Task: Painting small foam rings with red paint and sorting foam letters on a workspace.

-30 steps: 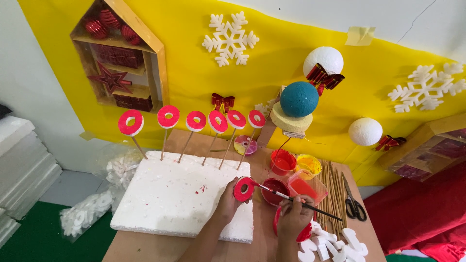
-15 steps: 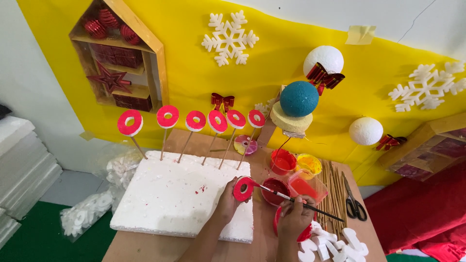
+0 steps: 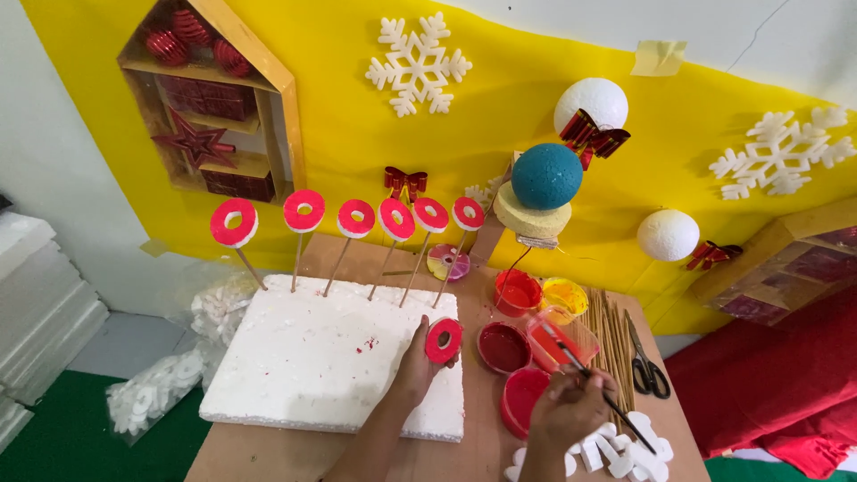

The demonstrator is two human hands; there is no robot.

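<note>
Two hands are seen at the near edge of the foam slab. The right hand, just right of the slab's near corner, is closed on a thin brush whose tip reaches up to the paint cup. The left hand lies over the slab's right edge, its fingers pinched on the rim of a red ring, held upright with its hole facing the camera. The ring is judged to be painted foam: very light, stiff but easily dented, and possibly wet with paint, so it is best taken by the rim with a gentle pinch, as is done here. The hands are apart, the ring up and left of the brush hand. Beyond the slab's right side, red pots are set. Along the slab's far edge, six similar rings on sticks are stuck upright.
</note>
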